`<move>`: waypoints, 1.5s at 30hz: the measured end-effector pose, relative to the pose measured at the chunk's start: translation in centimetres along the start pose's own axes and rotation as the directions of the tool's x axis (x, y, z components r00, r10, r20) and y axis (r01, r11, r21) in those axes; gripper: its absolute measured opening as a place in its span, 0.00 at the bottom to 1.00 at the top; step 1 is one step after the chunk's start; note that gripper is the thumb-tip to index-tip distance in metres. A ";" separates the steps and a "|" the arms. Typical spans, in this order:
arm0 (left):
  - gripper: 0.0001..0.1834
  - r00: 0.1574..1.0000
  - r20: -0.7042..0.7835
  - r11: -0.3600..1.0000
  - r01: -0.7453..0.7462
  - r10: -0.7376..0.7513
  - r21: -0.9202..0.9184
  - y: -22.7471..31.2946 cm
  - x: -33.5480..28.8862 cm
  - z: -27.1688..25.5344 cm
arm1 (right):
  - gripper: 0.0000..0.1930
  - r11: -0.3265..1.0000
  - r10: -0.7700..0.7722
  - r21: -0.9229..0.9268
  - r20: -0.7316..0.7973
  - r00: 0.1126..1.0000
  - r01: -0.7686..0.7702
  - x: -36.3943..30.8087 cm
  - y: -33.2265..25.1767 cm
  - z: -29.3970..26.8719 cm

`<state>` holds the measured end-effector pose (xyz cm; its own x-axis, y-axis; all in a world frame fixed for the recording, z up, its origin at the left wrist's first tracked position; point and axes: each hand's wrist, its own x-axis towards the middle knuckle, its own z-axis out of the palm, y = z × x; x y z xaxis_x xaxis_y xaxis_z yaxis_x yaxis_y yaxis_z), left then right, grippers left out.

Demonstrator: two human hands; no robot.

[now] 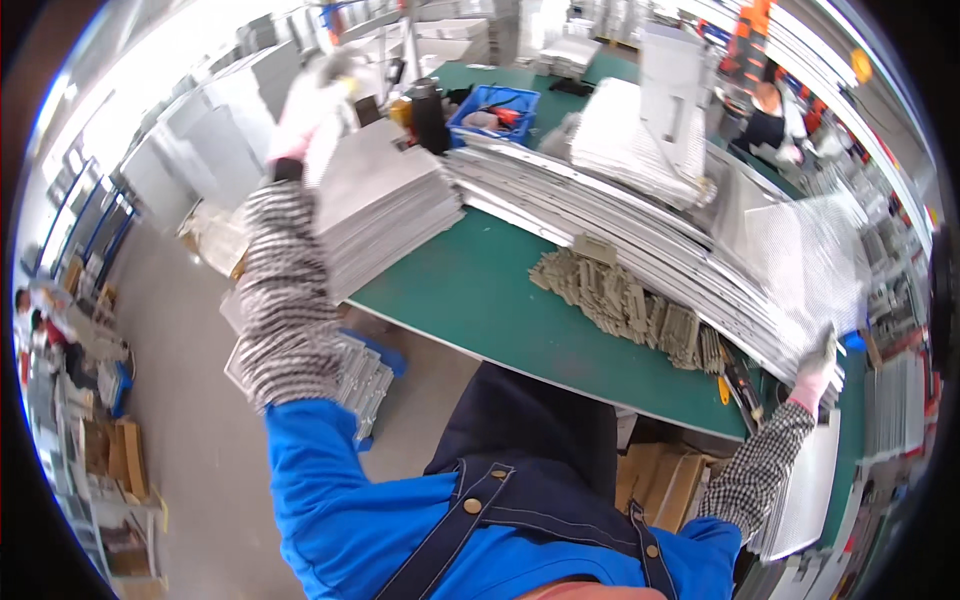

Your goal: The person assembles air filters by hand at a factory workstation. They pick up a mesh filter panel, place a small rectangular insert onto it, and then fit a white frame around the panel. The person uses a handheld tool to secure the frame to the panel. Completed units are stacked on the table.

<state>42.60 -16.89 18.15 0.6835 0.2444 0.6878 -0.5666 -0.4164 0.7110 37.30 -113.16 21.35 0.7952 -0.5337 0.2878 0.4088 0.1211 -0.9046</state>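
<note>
Blue shirt [500, 560] — left hand [318, 105] far forward, right hand [818, 368] wide.

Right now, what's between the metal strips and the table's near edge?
In the head view, a pile of small beige pieces, tools to its right, and green tabletop.

So there's a stack of flat light-grey panels [395, 190] parked on the left end of the green table [450, 280]. Lots of thin sheets laid flat on top of each other, edges showing as a bunch of fine layers, fairly neat but not perfectly lined up. Then you've got a bundle of long silver metal strips [640, 235], lying lengthwise and packed close together. They start right by the panels and run diagonally to the right, toward the near side. Can't make out how many strips, tbh.
</note>
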 end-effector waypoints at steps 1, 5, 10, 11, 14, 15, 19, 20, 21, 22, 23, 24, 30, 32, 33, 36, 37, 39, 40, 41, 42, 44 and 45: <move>0.26 0.996 -0.037 0.991 -0.087 0.084 -0.100 1.3 0.6 -3.0 | 0.27 0.998 -0.040 -0.053 -0.048 0.998 0.037 0.3 -0.3 -0.4; 0.44 0.915 -0.372 0.924 -0.269 0.156 -0.273 16.0 1.4 -6.9 | 0.29 0.983 -0.049 0.174 -0.022 0.999 0.052 -5.3 -0.1 3.6; 0.53 0.975 -0.219 0.582 -0.159 -0.035 -0.798 19.2 -6.0 1.4 | 0.28 0.978 -0.198 0.095 0.130 0.972 0.186 -11.3 1.2 2.9; 0.52 0.979 -0.170 0.494 -0.092 -0.114 -0.864 16.7 -7.4 4.6 | 0.27 0.976 -0.219 0.025 0.118 0.969 0.217 -13.5 2.1 4.0; 0.48 0.940 -0.005 0.392 0.138 -0.340 -0.909 9.9 -12.1 13.7 | 0.23 0.979 -0.072 0.204 0.216 0.974 0.027 -20.5 0.7 14.8; 0.47 0.907 0.051 0.358 0.216 -0.417 -0.908 7.4 -14.0 16.9 | 0.22 0.994 -0.026 0.106 0.217 0.976 0.003 -22.0 -0.1 18.4; 0.42 0.797 0.410 0.097 0.497 -0.445 -0.862 4.4 -20.9 30.8 | 0.25 0.959 0.100 -0.276 0.528 0.843 0.059 -24.2 2.2 19.6; 0.42 0.770 0.528 -0.070 0.542 -0.358 -0.838 7.1 -21.2 31.7 | 0.26 0.961 0.145 -0.278 0.514 0.845 0.004 -24.0 4.2 18.5; 0.41 0.735 0.620 -0.213 0.582 -0.274 -0.785 9.8 -21.5 31.8 | 0.28 0.936 0.222 -0.349 0.478 0.850 -0.048 -24.6 5.2 18.9; 0.41 0.710 0.684 -0.344 0.608 -0.167 -0.715 11.4 -21.4 31.3 | 0.30 0.906 0.293 -0.413 0.441 0.848 -0.098 -25.2 6.0 19.3; 0.40 0.686 0.712 -0.395 0.618 -0.151 -0.679 10.4 -21.8 31.5 | 0.31 0.890 0.307 -0.442 0.404 0.861 -0.110 -26.2 6.9 20.1; 0.40 0.669 0.732 -0.441 0.623 -0.129 -0.646 8.9 -21.8 31.8 | 0.27 0.887 0.396 -0.422 0.486 0.779 -0.187 -25.6 8.6 18.9; 0.44 0.652 0.712 -0.363 0.618 -0.258 -0.697 2.2 -23.7 31.7 | 0.19 0.837 0.508 -0.477 0.493 0.706 -0.269 -26.0 10.8 19.3; 0.48 0.645 0.728 -0.297 0.666 -0.232 -0.685 5.4 -22.9 31.3 | 0.20 0.837 0.509 -0.471 0.487 0.709 -0.278 -26.1 11.2 18.6; 0.50 0.648 0.729 -0.323 0.657 -0.220 -0.681 5.9 -22.7 31.1 | 0.20 0.849 0.491 -0.456 0.496 0.716 -0.266 -26.1 11.6 18.5; 0.55 0.646 0.728 -0.365 0.637 -0.229 -0.679 7.2 -22.3 31.0 | 0.21 0.852 0.487 -0.445 0.482 0.729 -0.276 -26.2 11.8 18.3; 0.55 0.638 0.725 -0.355 0.635 -0.260 -0.687 7.6 -22.2 30.9 | 0.20 0.847 0.495 -0.447 0.468 0.732 -0.288 -26.3 11.8 18.2; 0.54 0.649 0.716 -0.356 0.625 -0.257 -0.694 7.8 -22.3 30.9 | 0.20 0.840 0.502 -0.461 0.459 0.733 -0.286 -26.3 11.5 18.3; 0.53 0.667 0.711 -0.368 0.618 -0.222 -0.695 7.8 -22.5 30.7 | 0.20 0.837 0.504 -0.468 0.456 0.733 -0.284 -26.2 11.5 18.3; 0.52 0.685 0.704 -0.380 0.610 -0.188 -0.695 7.7 -22.6 30.6 | 0.20 0.830 0.506 -0.487 0.452 0.735 -0.272 -26.3 11.5 18.3; 0.50 0.688 0.707 -0.346 0.630 -0.165 -0.695 7.2 -22.6 30.7 | 0.20 0.824 0.504 -0.507 0.447 0.739 -0.254 -26.2 11.5 18.4; 0.48 0.691 0.713 -0.277 0.666 -0.118 -0.692 5.9 -22.7 31.0 | 0.20 0.783 0.499 -0.594 0.418 0.759 -0.188 -26.2 11.6 17.9; 0.46 0.678 0.718 -0.293 0.663 -0.157 -0.689 6.5 -22.6 31.2 | 0.20 0.746 0.485 -0.652 0.387 0.784 -0.140 -25.9 12.2 17.0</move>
<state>37.90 -52.45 2.66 0.8829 -0.3978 0.2494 0.3014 0.8875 0.3485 29.34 -83.61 8.20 0.9952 -0.0361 -0.0915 -0.0983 -0.3803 -0.9196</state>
